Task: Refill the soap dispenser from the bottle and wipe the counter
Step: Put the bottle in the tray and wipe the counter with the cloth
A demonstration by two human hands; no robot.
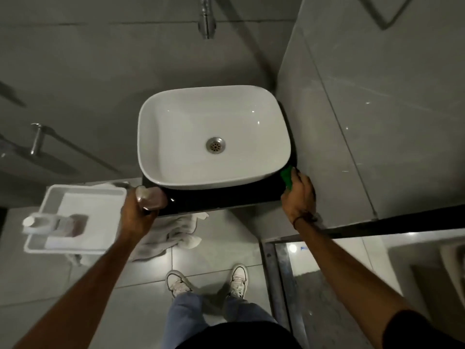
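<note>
In a grey-tiled bathroom, a black counter (221, 200) is carrying a white basin (176, 122) while the left hand (136, 212) is gripping a pinkish soap bottle (151, 199) at the counter's left edge and the right hand (299, 195) is pressing a green cloth (286, 177) on its right corner.

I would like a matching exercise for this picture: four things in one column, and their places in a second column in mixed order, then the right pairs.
Things:
1. green cloth
2. pinkish bottle
3. white towel
4. soap dispenser

Places:
A. lying in the white tray
B. in the left hand, at the counter's left front corner
C. under the right hand, on the black counter beside the wall
D. hanging below the counter's front edge

Pairs: 1-C, 2-B, 3-D, 4-A
</note>
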